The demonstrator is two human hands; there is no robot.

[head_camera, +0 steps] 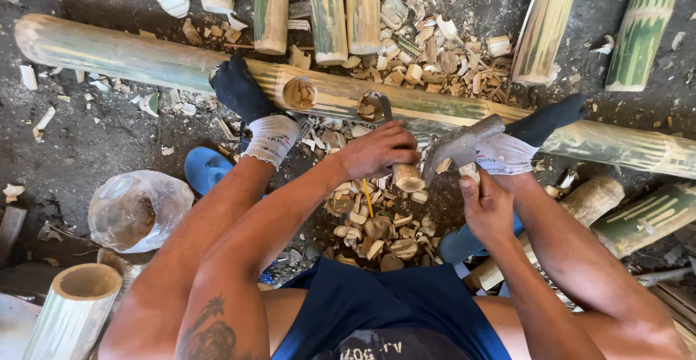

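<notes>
A long green bamboo pole [145,59] lies across the ground, with two round holes cut in it [299,92]. My left hand [377,151] grips a chisel with a wooden handle [407,177]; its metal blade [385,106] reaches into the second hole [368,106]. A hammer is in my right hand [486,204], its grey metal head [460,146] just right of the chisel handle's end. Both of my feet wear dark-toed socks and rest on the pole, the left one [243,92] beside the first hole, the right one [540,124] further right.
Pale bamboo chips [370,226] pile up between my legs and behind the pole. Several cut bamboo sections [330,12] lie at the back and right. A crumpled plastic bag [138,208], a blue sandal [205,168] and a hollow bamboo tube [76,305] are at the left.
</notes>
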